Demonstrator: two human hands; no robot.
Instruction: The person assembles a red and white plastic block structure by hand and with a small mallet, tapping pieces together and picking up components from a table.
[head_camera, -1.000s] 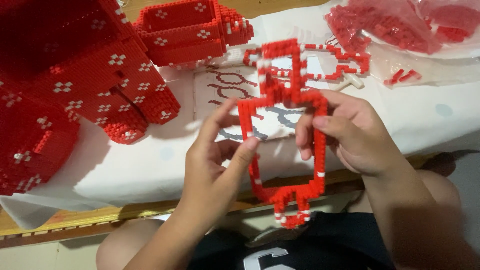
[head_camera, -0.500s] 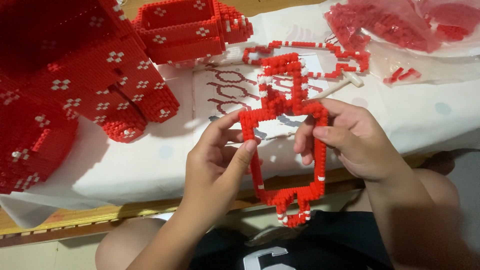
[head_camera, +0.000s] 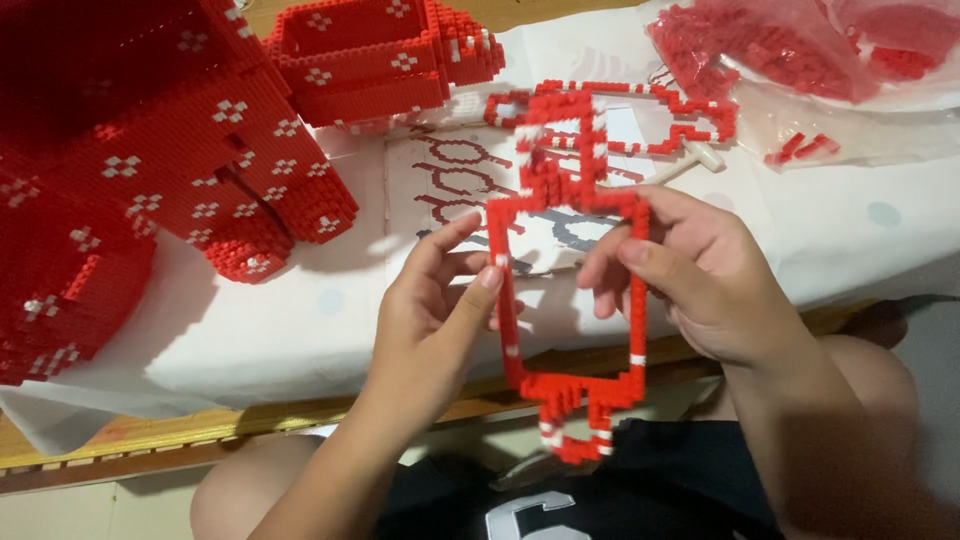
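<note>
Head view: a thin red brick frame (head_camera: 570, 300), open in the middle with white flecks, is held upright above the table (head_camera: 300, 330) edge. The left hand (head_camera: 435, 300) pinches its left rail; the right hand (head_camera: 690, 285) grips the right rail. Beyond lie a printed sheet (head_camera: 440, 190), a large red block model (head_camera: 170, 150) and bags of loose red bricks (head_camera: 790, 45).

wooden table (head_camera: 120, 440) | white cloth cover (head_camera: 300, 330) | pale floor (head_camera: 90, 515)
</note>
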